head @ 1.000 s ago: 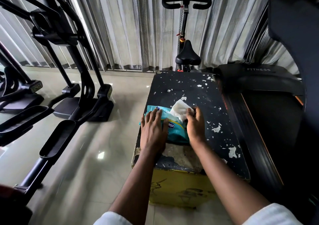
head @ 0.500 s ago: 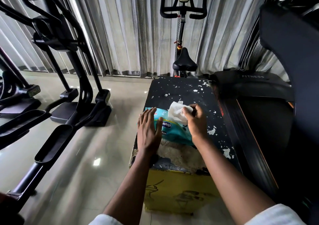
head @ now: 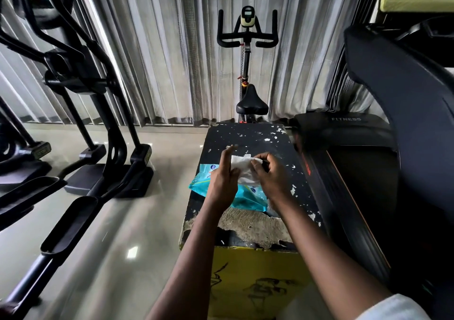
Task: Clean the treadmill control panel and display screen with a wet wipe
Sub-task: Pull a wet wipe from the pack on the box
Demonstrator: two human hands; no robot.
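Both hands are up over the worn black bench [head: 248, 135] with its flaking top and yellow front, and between them sits the crumpled white wet wipe [head: 242, 170]. The right hand [head: 270, 174] has the sheet pinched, fingers curled round its right edge, thumb on top. The left hand [head: 224, 179] presses in from the other side, palm and thumb against the wipe's left edge, its fingers stretched upward and blurred, so how firmly it grips is hard to say, though it does look to be holding the sheet.

The wipe is lifted clear of the bench top, held just above the flat turquoise plastic pack of wipes [head: 250, 197], which lies on the bench directly beneath the hands, partly hidden by the left wrist. The pack's near end lies just beside the patch where the bench's covering has peeled down to a rough grey underlayer.

Immediately right of the bench runs the black treadmill [head: 344, 128], the word FITNESS on its front cover, its dark upright rising at the right. At the top right corner a pale yellow-framed panel [head: 415, 0] shows only in part. Behind the bench stands a black exercise bike with a small cream console [head: 248, 34], against grey pleated curtains [head: 172, 49]. To the left, on the glossy pale floor [head: 110, 246], stands a black elliptical trainer [head: 81, 93].
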